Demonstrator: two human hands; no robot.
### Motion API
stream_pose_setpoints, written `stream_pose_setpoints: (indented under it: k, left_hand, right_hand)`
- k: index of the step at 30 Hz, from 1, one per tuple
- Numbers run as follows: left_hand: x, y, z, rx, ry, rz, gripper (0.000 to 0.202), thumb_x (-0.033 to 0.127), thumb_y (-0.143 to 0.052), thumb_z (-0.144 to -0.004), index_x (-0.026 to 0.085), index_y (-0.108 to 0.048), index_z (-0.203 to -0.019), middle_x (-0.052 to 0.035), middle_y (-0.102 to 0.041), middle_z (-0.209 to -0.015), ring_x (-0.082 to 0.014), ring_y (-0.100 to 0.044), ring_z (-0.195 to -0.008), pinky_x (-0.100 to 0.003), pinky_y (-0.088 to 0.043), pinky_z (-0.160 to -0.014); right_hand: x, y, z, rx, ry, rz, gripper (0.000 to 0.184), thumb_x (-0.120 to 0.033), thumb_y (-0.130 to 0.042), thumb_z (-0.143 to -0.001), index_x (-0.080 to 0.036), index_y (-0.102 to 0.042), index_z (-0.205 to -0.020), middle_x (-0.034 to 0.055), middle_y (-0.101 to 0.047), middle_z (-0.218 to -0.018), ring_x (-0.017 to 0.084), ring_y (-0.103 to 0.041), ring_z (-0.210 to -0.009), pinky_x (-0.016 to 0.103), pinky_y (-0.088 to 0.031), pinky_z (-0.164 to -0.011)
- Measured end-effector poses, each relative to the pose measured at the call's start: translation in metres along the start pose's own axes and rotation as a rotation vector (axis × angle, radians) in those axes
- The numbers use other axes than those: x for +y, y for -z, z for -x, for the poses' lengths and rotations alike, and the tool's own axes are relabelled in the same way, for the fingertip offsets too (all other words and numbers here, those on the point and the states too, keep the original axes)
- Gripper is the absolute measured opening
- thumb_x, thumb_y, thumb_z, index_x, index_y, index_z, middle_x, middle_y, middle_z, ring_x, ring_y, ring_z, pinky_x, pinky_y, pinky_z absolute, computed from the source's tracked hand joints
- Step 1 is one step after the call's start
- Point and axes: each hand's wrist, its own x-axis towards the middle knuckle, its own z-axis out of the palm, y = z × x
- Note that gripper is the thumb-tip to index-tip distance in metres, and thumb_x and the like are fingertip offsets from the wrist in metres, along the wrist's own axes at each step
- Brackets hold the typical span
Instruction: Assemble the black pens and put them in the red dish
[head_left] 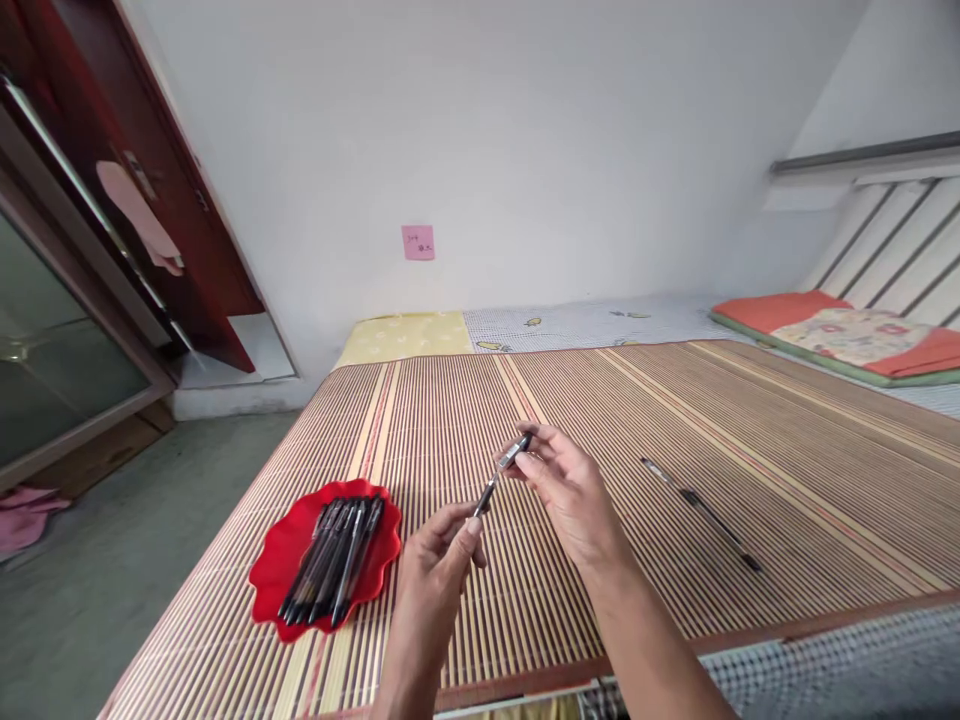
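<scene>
My left hand [439,560] is closed on the barrel of a black pen [487,494], whose tip points up and to the right. Between the thumb and fingers of my right hand [577,500] is a dark pen cap [514,452] with a pale clip. The cap's near end is right by the pen tip; I cannot tell if they touch. To the left of my left hand, a red scalloped plate [270,565] holds several black pens [330,560] lying side by side. Another pen [705,515] lies diagonally on the striped bamboo mat [570,640], right of my right hand.
The mat covers a bed against a white wall. A folded orange and floral cloth [847,335] lies at the far right, by a slatted headboard [900,235]. A pink note [418,242] is stuck on the wall. Far left are a dark red door [150,130] and grey floor [210,470].
</scene>
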Motion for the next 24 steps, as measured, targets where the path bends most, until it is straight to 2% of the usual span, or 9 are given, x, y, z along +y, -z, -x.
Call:
stream_pose_setpoints:
  k: [5,8,13,19,22,24]
  left_hand:
    - [0.006,-0.001,0.001,0.002,-0.032,-0.018,0.044,0.050,-0.076,-0.086,0.014,-0.071,-0.111,0.0043,-0.057,-0.062,-0.0071,-0.037,-0.050,-0.021,-0.025,-0.049]
    - [0.009,-0.002,0.003,0.012,-0.043,0.006,0.038,0.047,-0.074,-0.087,0.017,-0.066,-0.109,0.0049,-0.059,-0.063,-0.0076,-0.042,-0.052,-0.020,-0.029,-0.052]
    - [0.008,-0.008,0.008,0.110,-0.119,-0.017,0.028,0.040,-0.072,-0.089,0.019,-0.057,-0.100,0.0045,-0.062,-0.064,-0.0116,-0.056,-0.061,-0.022,-0.040,-0.062]
    - [0.009,-0.015,0.012,0.169,-0.170,-0.176,0.019,0.037,-0.064,-0.091,0.021,-0.054,-0.091,0.0036,-0.060,-0.067,-0.0143,-0.059,-0.063,-0.026,-0.046,-0.065]
    - [0.014,-0.003,0.010,0.148,-0.165,-0.277,0.018,0.039,-0.058,-0.093,0.021,-0.057,-0.095,0.0020,-0.062,-0.069,-0.0169,-0.061,-0.065,-0.028,-0.047,-0.065]
    - [0.019,0.020,0.008,0.203,-0.173,-0.406,0.021,0.042,-0.056,-0.093,0.022,-0.060,-0.093,-0.0008,-0.066,-0.071,-0.0201,-0.064,-0.069,-0.030,-0.048,-0.066]
  right_hand:
    - [0.001,-0.004,0.005,-0.118,-0.048,0.072,0.033,-0.033,-0.072,-0.092,-0.024,-0.065,-0.122,0.0050,-0.073,-0.107,0.019,-0.071,-0.098,0.038,-0.058,-0.092]
    - [0.000,-0.009,0.009,-0.167,-0.071,0.155,0.031,-0.032,-0.073,-0.090,-0.023,-0.066,-0.119,0.0042,-0.071,-0.106,0.018,-0.069,-0.098,0.036,-0.057,-0.092]
    - [0.004,-0.013,0.017,-0.136,-0.100,0.244,0.032,-0.037,-0.072,-0.090,-0.021,-0.065,-0.117,0.0050,-0.071,-0.105,0.019,-0.068,-0.098,0.035,-0.056,-0.091]
    - [0.011,-0.016,0.021,-0.112,-0.132,0.232,0.038,-0.042,-0.073,-0.089,-0.021,-0.063,-0.119,0.0078,-0.072,-0.111,0.022,-0.070,-0.105,0.038,-0.058,-0.095]
    - [0.021,-0.020,0.024,-0.100,-0.135,0.207,0.047,-0.045,-0.071,-0.090,-0.021,-0.060,-0.129,0.0092,-0.072,-0.116,0.023,-0.071,-0.108,0.041,-0.058,-0.098]
    - [0.029,-0.020,0.026,-0.103,-0.137,0.211,0.056,-0.048,-0.068,-0.092,-0.023,-0.053,-0.140,0.0109,-0.071,-0.123,0.023,-0.071,-0.110,0.043,-0.058,-0.100]
